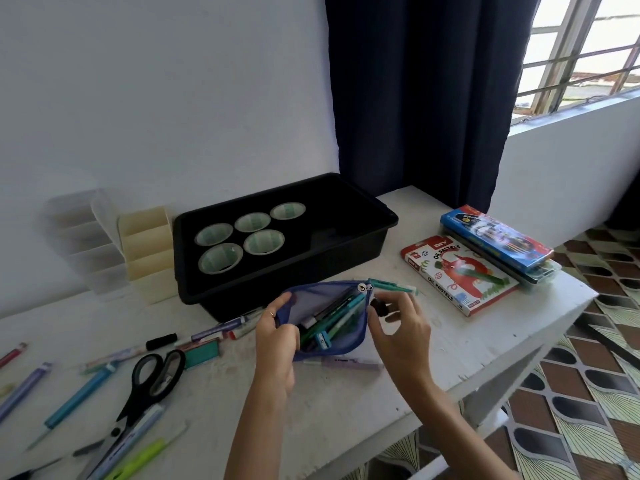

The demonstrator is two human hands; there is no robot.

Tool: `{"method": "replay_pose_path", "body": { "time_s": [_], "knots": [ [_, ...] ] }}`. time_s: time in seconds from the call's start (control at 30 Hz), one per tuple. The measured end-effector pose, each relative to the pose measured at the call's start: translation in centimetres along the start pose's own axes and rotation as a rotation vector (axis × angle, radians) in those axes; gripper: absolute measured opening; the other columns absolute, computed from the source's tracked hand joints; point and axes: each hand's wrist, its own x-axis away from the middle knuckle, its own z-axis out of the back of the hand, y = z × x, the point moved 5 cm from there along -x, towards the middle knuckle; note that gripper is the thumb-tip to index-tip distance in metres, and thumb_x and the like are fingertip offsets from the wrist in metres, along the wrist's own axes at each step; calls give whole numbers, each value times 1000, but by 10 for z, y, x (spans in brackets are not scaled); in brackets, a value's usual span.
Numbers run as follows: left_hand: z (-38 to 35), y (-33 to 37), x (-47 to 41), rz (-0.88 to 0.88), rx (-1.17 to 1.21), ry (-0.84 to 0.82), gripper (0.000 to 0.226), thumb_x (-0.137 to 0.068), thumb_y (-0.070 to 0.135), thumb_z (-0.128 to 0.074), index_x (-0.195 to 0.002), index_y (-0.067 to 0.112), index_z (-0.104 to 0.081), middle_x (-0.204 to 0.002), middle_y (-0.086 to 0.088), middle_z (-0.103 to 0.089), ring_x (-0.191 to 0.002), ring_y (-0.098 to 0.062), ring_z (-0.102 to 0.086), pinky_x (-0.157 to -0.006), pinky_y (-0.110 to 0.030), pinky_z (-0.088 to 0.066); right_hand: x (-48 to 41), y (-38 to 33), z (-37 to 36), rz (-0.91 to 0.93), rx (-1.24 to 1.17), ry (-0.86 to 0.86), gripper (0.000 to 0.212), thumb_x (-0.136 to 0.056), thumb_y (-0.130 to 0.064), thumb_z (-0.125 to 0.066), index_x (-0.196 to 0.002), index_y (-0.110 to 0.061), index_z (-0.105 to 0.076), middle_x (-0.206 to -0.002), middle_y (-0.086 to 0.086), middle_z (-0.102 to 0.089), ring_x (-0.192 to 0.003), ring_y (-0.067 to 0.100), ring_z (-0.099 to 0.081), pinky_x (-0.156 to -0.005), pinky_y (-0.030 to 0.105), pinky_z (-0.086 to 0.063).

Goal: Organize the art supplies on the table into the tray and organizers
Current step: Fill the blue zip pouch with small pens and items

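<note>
Left hand [277, 336]: fingers curled round the left edge of the blue pouch [322, 299], holding its mouth open just above the tabletop [346, 410].
Right hand [401, 330]: pinches a small black piece [377, 304] at the pouch's right edge.
Pouch contents: pens [334, 318], mostly green.
Tray [311, 271]: black, just behind the pouch, five cups [264, 241] inside.
Organizers [149, 251]: left of the tray.
Scissors [152, 386]: among loose markers [79, 396], far left.

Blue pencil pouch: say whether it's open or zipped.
Open. The left hand holds the blue pencil pouch agape, pens showing inside; the right hand pinches a small black piece.
</note>
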Motion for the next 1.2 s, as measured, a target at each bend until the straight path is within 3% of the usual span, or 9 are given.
{"method": "replay_pose_path", "body": {
  "time_s": [0.23, 0.4, 0.53, 0.6, 0.7, 0.8, 0.9, 1.07, 1.2],
  "knots": [
    [3, -1, 1, -6, -31, 22, 64, -76, -23, -30, -121, 14, -56, -87, 2, -58, -73, -11, -52, -54, -18, -45, -9, -37, -37, 187, -52, -261, 18, -79, -14, -72, -96, -12, -67, -93, -1, -62, -85, 13, -60, -74, 26, -53],
    [6, -1, -1, -25, -34, 16, 66, -75, -22, -29, -123, 14, -57, -96, -4, -62, -69, -10, -51, -49, -13, -42, 0, -38, -60, 201, -3, -578, 21, -90, -13, -60, -110, -14, -64, -105, 1, -61, -94, 9, -57, -83, 21, -50],
    [10, -3, -7, -22, -20, 25, 73, -67, -25, -27, -121, 14, -57, -119, -12, -59, -95, -20, -57, -64, -24, -46, -33, -20, -28, 90, 73, -254, 40, -84, 12, -46, -111, -12, -62, -114, 0, -55, -107, 16, -51, -91, 32, -47],
    [11, -4, -10, -32, -44, 25, 74, -65, -25, -28, -120, 14, -58, -122, -11, -57, -105, -23, -54, -65, -24, -45, -48, -1, -19, -17, 232, -332, 49, -83, 12, -48, -121, -17, -58, -123, -1, -52, -115, 18, -43, -95, 33, -42],
    [8, 0, -9, -81, -97, 18, 67, -71, -24, -29, -116, 15, -59, -109, -2, -59, -88, -11, -54, -60, -20, -47, -54, 17, -21, 1, 281, -554, 43, -86, 2, -57, -122, -21, -59, -116, -5, -58, -110, 17, -46, -89, 30, -42],
    [7, 12, -1, -341, -294, 87, 47, -79, -17, -42, -106, 17, -60, -111, 0, -56, -97, -11, -55, -78, -11, -49, -54, 13, -16, 51, 209, -481, 27, -86, -1, -62, -106, -17, -69, -93, -15, -55, -94, 15, -54, -83, 40, -51],
    [-5, 17, 4, -662, -655, 129, 31, -81, 5, -62, -108, 19, -64, -115, 8, -49, -108, -10, -51, -103, -30, -33, -56, 1, -14, 82, 167, -413, 22, -86, 0, -60, -100, -14, -71, -89, -15, -54, -91, 16, -56, -81, 39, -52],
    [-46, 25, 19, -791, -756, -1, 44, -81, 50, -59, -114, 21, -66, -99, 14, -57, -98, -5, -53, -90, -26, -28, -55, -24, -12, 167, 102, -386, 20, -83, -1, -64, -98, -12, -72, -86, -30, -47, -89, 14, -54, -77, 31, -50],
    [-54, 30, 23, -752, -497, 18, 32, -80, 32, -69, -105, 12, -67, -94, 3, -67, -88, -7, -64, -84, -20, -51, -48, -34, -7, 228, 97, -371, 22, -81, -3, -68, -96, -18, -71, -85, -32, -47, -84, 2, -48, -72, 18, -42]
  ]
}}
